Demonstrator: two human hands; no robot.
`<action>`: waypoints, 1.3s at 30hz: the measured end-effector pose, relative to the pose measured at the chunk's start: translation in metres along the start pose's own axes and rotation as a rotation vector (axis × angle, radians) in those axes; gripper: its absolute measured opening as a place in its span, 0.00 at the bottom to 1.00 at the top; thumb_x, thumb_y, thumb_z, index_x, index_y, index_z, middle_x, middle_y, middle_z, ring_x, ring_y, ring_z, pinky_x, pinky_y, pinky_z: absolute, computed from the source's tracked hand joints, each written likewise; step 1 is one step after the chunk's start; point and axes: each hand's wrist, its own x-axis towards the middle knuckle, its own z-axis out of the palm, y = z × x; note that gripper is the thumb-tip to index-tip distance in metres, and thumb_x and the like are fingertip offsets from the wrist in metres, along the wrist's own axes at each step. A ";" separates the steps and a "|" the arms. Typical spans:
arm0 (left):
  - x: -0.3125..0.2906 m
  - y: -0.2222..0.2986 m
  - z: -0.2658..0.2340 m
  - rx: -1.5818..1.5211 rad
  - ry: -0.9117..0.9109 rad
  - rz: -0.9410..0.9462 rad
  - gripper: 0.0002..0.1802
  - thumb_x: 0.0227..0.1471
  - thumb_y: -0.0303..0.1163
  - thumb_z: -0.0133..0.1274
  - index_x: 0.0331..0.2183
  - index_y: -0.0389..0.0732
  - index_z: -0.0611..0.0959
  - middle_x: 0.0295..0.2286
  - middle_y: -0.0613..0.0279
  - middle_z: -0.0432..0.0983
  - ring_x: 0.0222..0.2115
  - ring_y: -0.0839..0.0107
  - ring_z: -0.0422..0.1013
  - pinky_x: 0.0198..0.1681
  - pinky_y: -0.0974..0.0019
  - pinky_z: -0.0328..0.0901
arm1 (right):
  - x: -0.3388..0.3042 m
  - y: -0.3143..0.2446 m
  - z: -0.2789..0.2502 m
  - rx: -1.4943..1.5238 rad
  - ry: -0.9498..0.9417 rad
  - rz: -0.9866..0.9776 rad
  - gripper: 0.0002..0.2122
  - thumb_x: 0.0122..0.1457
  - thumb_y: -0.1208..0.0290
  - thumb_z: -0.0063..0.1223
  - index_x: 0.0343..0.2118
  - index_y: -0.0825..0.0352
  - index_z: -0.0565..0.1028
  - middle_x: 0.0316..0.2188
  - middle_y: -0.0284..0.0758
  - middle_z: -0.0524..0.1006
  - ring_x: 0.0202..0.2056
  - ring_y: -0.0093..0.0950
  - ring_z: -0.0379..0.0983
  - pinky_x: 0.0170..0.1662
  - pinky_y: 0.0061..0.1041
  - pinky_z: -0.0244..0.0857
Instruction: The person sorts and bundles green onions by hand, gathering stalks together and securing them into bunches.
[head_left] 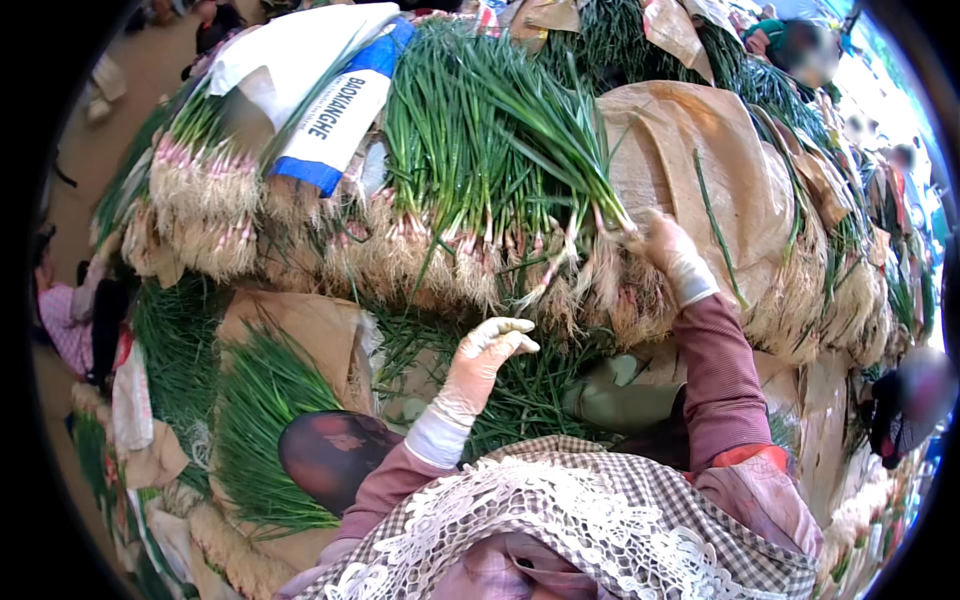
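Note:
My right hand, in a pale glove, is closed around the root ends of a small bunch of green garlic. Its long leaves lean away to the upper left, over the row. My left hand, gloved too, is held nearer to me, thumb and fingers apart with nothing between them. Just beyond its fingertips, a stalk with pinkish base and pale roots hangs at the row's edge. Behind both hands lies a thick row of green garlic, leaves pointing away and hairy roots toward me.
A brown paper sheet covers the row's right part. White and blue sacking lies over its left. More green garlic is piled on the ground beside my left leg. A green boot stands among loose leaves. Other people are around.

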 end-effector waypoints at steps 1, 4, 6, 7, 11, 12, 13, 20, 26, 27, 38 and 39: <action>0.002 -0.012 0.003 -0.076 0.047 -0.061 0.12 0.53 0.31 0.44 0.38 0.34 0.75 0.28 0.60 0.75 0.31 0.72 0.71 0.42 0.69 0.64 | 0.000 0.013 0.002 0.047 0.131 -0.047 0.34 0.43 0.56 0.61 0.52 0.64 0.61 0.46 0.43 0.68 0.47 0.32 0.66 0.49 0.29 0.61; 0.010 -0.034 0.005 -0.350 0.177 -0.166 0.15 0.53 0.35 0.43 0.38 0.33 0.74 0.27 0.56 0.75 0.32 0.64 0.72 0.42 0.60 0.65 | 0.003 0.037 -0.008 0.840 0.335 -0.167 0.21 0.49 0.74 0.55 0.47 0.67 0.66 0.38 0.38 0.73 0.39 0.28 0.70 0.41 0.22 0.65; 0.014 -0.043 0.010 -0.421 0.159 -0.179 0.16 0.53 0.36 0.43 0.37 0.34 0.74 0.27 0.54 0.75 0.32 0.61 0.72 0.42 0.56 0.65 | 0.002 0.035 -0.016 1.060 0.454 -0.156 0.11 0.51 0.77 0.52 0.39 0.69 0.71 0.28 0.30 0.74 0.30 0.19 0.69 0.34 0.16 0.63; 0.015 -0.046 0.014 -0.438 0.150 -0.185 0.15 0.53 0.36 0.42 0.36 0.34 0.74 0.27 0.54 0.75 0.32 0.61 0.72 0.42 0.56 0.65 | -0.003 0.030 -0.017 1.298 0.418 -0.252 0.04 0.52 0.78 0.50 0.32 0.67 0.73 0.21 0.24 0.71 0.24 0.13 0.64 0.28 0.11 0.60; 0.024 -0.049 0.022 -0.429 0.061 -0.133 0.18 0.55 0.36 0.39 0.20 0.37 0.74 0.25 0.52 0.75 0.31 0.59 0.72 0.42 0.54 0.65 | -0.014 -0.014 0.017 0.959 0.514 -0.094 0.04 0.53 0.71 0.51 0.29 0.65 0.73 0.22 0.28 0.72 0.23 0.17 0.67 0.26 0.14 0.62; 0.026 -0.049 0.021 -0.424 0.031 -0.085 0.20 0.56 0.36 0.38 0.17 0.38 0.73 0.24 0.52 0.75 0.30 0.59 0.73 0.42 0.54 0.65 | -0.016 -0.024 0.032 0.999 0.458 -0.040 0.05 0.52 0.70 0.52 0.27 0.64 0.72 0.23 0.31 0.74 0.26 0.19 0.70 0.29 0.17 0.64; 0.027 -0.049 0.021 -0.402 0.040 -0.067 0.22 0.56 0.37 0.38 0.12 0.41 0.68 0.23 0.51 0.75 0.30 0.58 0.73 0.42 0.54 0.65 | -0.017 -0.030 0.043 0.736 0.429 -0.027 0.09 0.50 0.65 0.55 0.27 0.64 0.71 0.24 0.33 0.74 0.28 0.23 0.71 0.31 0.22 0.65; 0.036 -0.044 0.003 -0.332 0.064 -0.057 0.25 0.57 0.38 0.37 0.11 0.41 0.67 0.20 0.51 0.73 0.28 0.61 0.71 0.41 0.54 0.66 | -0.016 -0.024 0.023 0.067 0.078 -0.061 0.15 0.58 0.57 0.36 0.29 0.63 0.73 0.22 0.39 0.75 0.25 0.35 0.73 0.30 0.35 0.65; 0.042 -0.049 0.011 -0.232 0.085 -0.020 0.25 0.57 0.46 0.35 0.38 0.32 0.74 0.33 0.50 0.73 0.36 0.63 0.70 0.44 0.58 0.64 | -0.086 -0.060 0.003 0.482 0.462 -0.162 0.08 0.55 0.69 0.48 0.36 0.64 0.74 0.27 0.36 0.77 0.26 0.25 0.73 0.29 0.20 0.67; 0.044 -0.049 0.012 -0.214 0.005 -0.035 0.29 0.57 0.49 0.34 0.47 0.32 0.67 0.39 0.50 0.70 0.41 0.64 0.68 0.46 0.61 0.63 | -0.103 -0.075 0.020 0.484 0.465 -0.229 0.08 0.54 0.70 0.50 0.35 0.65 0.75 0.26 0.37 0.76 0.27 0.25 0.74 0.30 0.21 0.67; 0.042 -0.053 -0.002 0.100 -0.038 -0.193 0.24 0.59 0.41 0.31 0.48 0.33 0.69 0.36 0.61 0.72 0.31 0.76 0.69 0.38 0.75 0.64 | -0.116 -0.075 0.101 1.235 -0.507 -0.103 0.05 0.56 0.70 0.45 0.29 0.67 0.68 0.21 0.25 0.67 0.21 0.15 0.60 0.24 0.13 0.56; 0.043 -0.054 -0.002 0.081 0.020 -0.197 0.23 0.58 0.40 0.33 0.46 0.32 0.69 0.36 0.59 0.72 0.32 0.74 0.70 0.39 0.72 0.65 | -0.109 -0.069 0.096 1.193 -0.411 -0.099 0.05 0.56 0.71 0.44 0.29 0.67 0.68 0.21 0.26 0.67 0.21 0.15 0.61 0.25 0.13 0.57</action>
